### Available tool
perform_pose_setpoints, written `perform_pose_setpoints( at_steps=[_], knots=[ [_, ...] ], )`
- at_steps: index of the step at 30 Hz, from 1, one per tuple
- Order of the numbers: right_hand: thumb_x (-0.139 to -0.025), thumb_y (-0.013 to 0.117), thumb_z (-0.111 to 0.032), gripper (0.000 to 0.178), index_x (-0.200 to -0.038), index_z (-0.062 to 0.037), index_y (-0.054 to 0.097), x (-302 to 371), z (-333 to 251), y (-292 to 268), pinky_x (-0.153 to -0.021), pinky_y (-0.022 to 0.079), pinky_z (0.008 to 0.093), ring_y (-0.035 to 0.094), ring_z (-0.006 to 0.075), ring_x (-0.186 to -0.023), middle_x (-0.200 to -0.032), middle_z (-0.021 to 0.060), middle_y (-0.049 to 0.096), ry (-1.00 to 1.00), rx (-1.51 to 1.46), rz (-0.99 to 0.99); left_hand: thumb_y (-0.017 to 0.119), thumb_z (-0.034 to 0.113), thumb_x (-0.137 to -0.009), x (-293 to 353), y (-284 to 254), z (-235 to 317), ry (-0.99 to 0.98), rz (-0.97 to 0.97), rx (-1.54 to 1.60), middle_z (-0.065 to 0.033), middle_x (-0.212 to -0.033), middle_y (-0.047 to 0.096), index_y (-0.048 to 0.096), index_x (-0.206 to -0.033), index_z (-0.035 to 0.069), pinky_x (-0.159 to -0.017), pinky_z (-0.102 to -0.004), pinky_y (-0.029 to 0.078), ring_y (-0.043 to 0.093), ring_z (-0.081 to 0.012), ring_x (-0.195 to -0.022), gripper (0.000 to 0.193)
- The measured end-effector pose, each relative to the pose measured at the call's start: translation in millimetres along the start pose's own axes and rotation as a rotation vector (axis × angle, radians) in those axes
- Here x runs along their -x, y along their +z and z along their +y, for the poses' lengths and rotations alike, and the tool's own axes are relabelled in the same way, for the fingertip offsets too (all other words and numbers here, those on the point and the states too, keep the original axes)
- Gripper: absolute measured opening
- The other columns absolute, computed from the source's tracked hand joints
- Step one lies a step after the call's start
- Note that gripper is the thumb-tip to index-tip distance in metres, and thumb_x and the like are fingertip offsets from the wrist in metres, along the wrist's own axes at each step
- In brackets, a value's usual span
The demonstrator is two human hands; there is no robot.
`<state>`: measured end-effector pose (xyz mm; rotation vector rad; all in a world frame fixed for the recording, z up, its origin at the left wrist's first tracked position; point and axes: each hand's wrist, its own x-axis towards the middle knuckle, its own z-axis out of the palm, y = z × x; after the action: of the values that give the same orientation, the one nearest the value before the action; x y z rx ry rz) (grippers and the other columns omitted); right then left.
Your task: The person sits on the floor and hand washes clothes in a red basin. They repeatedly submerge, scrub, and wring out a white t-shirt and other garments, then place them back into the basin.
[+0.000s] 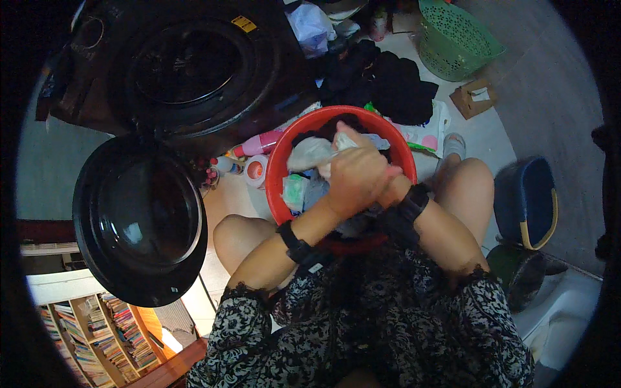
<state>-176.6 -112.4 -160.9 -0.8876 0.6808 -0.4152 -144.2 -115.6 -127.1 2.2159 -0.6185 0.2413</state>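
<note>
Over a red bucket [276, 194] between my knees, my left hand [352, 178] and my right hand [383, 184] are pressed together. Both are closed around a small white cloth [346, 140], which shows just beyond the fingers. Its kind I cannot make out, and my left hand overlaps part of the right one. Below them the bucket holds several crumpled fabrics, among them a pale piece [309, 152] and a green-and-white piece [294, 192]. Dark cloth lies deeper in the bucket, partly hidden by my hands.
To the left stands a black front-loading washer [272, 71], its round door [139, 223] swung open. Bottles, one of them pink [261, 143], stand beside the bucket. Dark clothes [394, 87] lie beyond it. A green basket [453, 42], cardboard box [473, 99] and blue tub [517, 204] are at right.
</note>
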Motion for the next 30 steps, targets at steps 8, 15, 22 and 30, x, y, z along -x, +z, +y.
perform_pose_setpoints(
  at_steps=[8, 15, 22, 30],
  knots=[
    [-0.09, 0.052, -0.025, 0.018, -0.09, -0.0088, 0.061, 16, 2, 3, -0.063, 0.045, 0.0299, 0.058, 0.0162, -0.075, -0.08, 0.0049, 0.062, -0.207, -0.107, -0.125, 0.054, 0.021, -0.076, -9, -45, -21, 1.048, -0.357, -0.118, -0.0114, -0.067, 0.057, 0.057, -0.067, 0.006, -0.049, -0.0428, 0.042, 0.055, -0.0283, -0.058, 0.017],
    [-0.091, 0.052, -0.027, 0.019, -0.087, -0.0103, 0.06, 23, -16, 13, -0.065, 0.046, 0.0313, 0.058, 0.016, -0.075, -0.08, 0.0014, 0.061, 0.106, -0.289, -0.037, 0.054, 0.025, -0.084, -30, -30, -28, 0.757, -0.161, 0.485, -0.0104, -0.063, 0.057, 0.055, -0.065, 0.006, -0.053, -0.0354, 0.045, 0.055, -0.0272, -0.058, 0.028],
    [-0.092, 0.05, -0.039, 0.032, -0.091, -0.0097, 0.063, -10, -8, -7, -0.062, 0.045, 0.0308, 0.057, 0.0165, -0.071, -0.083, 0.0031, 0.063, 0.074, -0.65, -0.258, 0.046, 0.021, -0.092, -19, -43, -35, 0.126, -0.577, 0.839, -0.011, -0.061, 0.052, 0.051, -0.068, 0.004, -0.057, -0.0366, 0.041, 0.051, -0.0267, -0.058, 0.029],
    [-0.09, 0.051, -0.024, 0.026, -0.095, -0.0022, 0.065, 10, 21, 15, -0.063, 0.046, 0.0332, 0.06, 0.02, -0.071, -0.082, 0.0075, 0.065, 0.18, 0.028, -0.002, 0.049, 0.023, -0.093, -53, -46, -28, 0.131, -0.621, 1.008, -0.0064, -0.069, 0.051, 0.052, -0.078, 0.003, -0.059, -0.0347, 0.041, 0.05, -0.0184, -0.064, 0.024]
  ],
)
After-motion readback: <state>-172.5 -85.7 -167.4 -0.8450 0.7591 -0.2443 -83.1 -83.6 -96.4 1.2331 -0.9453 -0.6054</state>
